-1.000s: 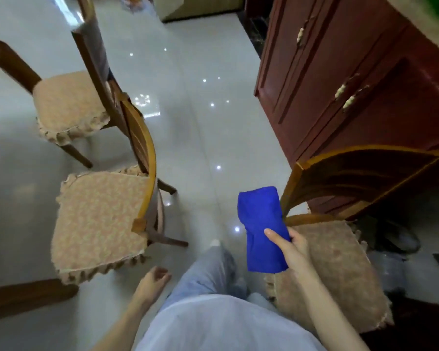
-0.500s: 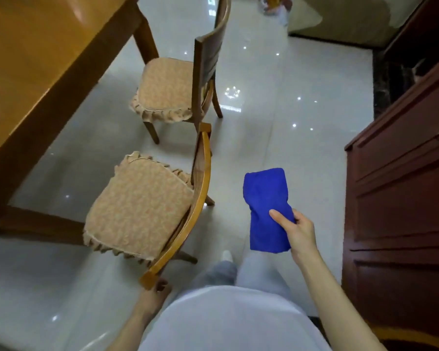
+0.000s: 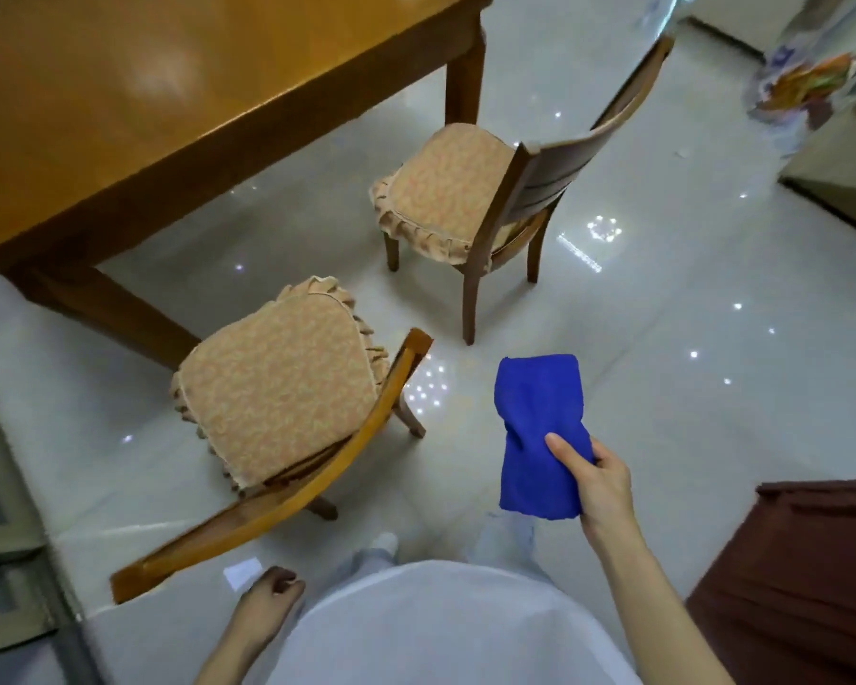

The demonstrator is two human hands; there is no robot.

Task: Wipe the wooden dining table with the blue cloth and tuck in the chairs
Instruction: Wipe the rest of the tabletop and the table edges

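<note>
No text, label, brand or number can be read anywhere.

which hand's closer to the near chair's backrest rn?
Left. The left hand hangs just below the near chair's backrest, not touching it; the right hand holds the cloth off to its right.

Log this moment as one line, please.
right hand: grips blue cloth | left hand: low, holds nothing | table: untouched | near chair, far chair: not tucked in

1 view: head-worn, wide-angle, tilted forward-down over own torso point(image 3: 441, 630); right hand point(image 3: 601, 479) close, table point(image 3: 169, 91) farther, upper left.
</note>
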